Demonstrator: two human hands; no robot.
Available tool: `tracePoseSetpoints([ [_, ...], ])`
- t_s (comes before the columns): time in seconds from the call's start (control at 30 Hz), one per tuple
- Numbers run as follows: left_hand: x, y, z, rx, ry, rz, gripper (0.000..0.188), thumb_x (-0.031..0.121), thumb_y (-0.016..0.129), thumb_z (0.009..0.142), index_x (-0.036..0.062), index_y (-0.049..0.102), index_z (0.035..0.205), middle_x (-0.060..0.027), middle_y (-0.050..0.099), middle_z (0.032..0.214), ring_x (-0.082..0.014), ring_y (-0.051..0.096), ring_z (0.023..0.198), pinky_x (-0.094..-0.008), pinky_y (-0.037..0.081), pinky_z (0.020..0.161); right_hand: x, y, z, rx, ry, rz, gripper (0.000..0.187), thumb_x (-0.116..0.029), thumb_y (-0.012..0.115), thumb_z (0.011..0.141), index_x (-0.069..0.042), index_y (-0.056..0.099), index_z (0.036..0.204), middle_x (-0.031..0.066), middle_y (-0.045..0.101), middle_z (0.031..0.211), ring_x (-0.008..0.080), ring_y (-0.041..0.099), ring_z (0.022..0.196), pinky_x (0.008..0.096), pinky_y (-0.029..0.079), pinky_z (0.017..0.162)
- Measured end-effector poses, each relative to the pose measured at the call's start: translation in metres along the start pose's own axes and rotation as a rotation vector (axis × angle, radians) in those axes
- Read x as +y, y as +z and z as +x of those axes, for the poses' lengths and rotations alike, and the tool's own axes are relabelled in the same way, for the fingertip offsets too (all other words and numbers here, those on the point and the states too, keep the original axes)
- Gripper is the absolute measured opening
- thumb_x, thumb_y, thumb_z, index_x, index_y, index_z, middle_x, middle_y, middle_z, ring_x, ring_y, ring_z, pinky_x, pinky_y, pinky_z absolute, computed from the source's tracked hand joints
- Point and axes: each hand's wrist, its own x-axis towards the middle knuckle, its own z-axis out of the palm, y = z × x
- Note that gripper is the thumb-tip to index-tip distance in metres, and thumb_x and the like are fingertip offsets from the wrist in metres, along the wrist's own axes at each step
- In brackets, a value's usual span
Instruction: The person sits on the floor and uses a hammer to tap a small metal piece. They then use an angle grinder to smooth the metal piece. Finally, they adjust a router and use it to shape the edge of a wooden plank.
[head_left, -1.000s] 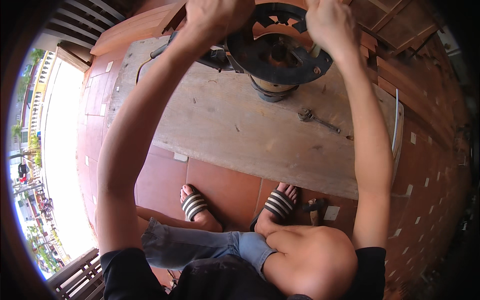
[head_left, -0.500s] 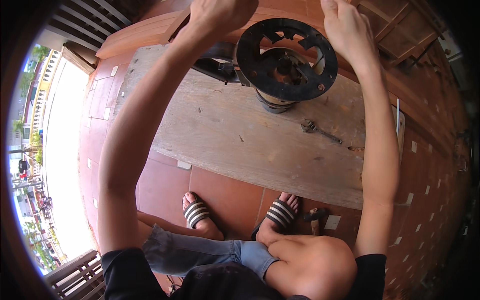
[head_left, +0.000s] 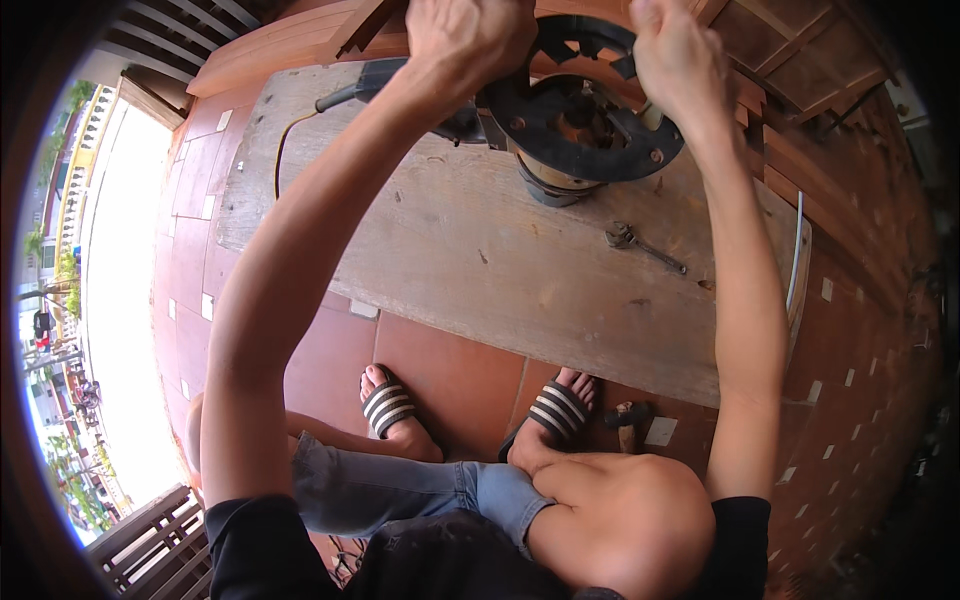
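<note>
Machine (head_left: 578, 122) on board (head_left: 500, 270), wrench (head_left: 645, 249) before it — rightward, hammer (head_left: 628, 414) on floor (head_left: 460, 375)

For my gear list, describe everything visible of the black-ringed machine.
The machine with a black ring plate stands upright, plate uppermost, on a worn brown wooden board. The plate has notched cutouts; below are a tan cylindrical body and dark rounded base. A black, plastic-looking handle extends left. The left hand and right hand are at the plate's rim; contact is unclear.
</note>
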Motion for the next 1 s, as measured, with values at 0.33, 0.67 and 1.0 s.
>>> tracePoseSetpoints([
  [0.33, 0.019, -0.028, 0.008, 0.06, -0.017, -0.205, 0.047, 0.045, 0.047, 0.109, 0.0083, 0.077, 0.11, -0.027, 0.076, 0.098, -0.049, 0.072, 0.098, -0.0557, 0.056, 0.092, 0.012, -0.008, 0.013, 0.047, -0.008, 0.068, 0.064, -0.052, 0.038, 0.113, 0.0, 0.074, 0.105, 0.0298, 0.076, 0.095, 0.0503, 0.073, 0.103, 0.0595, 0.058, 0.092],
  [0.67, -0.003, -0.017, -0.055, 0.059, 0.246, -0.479, 0.077, 0.062, 0.069, 0.098, 0.0065, 0.06, 0.15, -0.0214, 0.075, 0.127, -0.0395, 0.073, 0.117, -0.0517, 0.055, 0.101, 0.077, 0.013, -0.039, -0.199, 0.18, 0.591, 0.058, -0.051, 0.054, 0.11, 0.001, 0.075, 0.094, 0.0153, 0.074, 0.082, 0.0257, 0.075, 0.082, 0.0391, 0.058, 0.079],
  [1.0, 0.0, 0.002, -0.077, -0.028, 0.319, -0.176, 0.098, 0.029, 0.094, 0.07, 0.0122, 0.054, 0.158, -0.0141, 0.077, 0.12, -0.0337, 0.073, 0.114, -0.0445, 0.05, 0.103, 0.125, 0.049, -0.115, -0.372, 0.379, 1.131, 0.061, -0.056, 0.057, 0.11, -0.002, 0.067, 0.137, 0.0065, 0.075, 0.111, 0.0129, 0.068, 0.097, 0.0328, 0.056, 0.086],
])
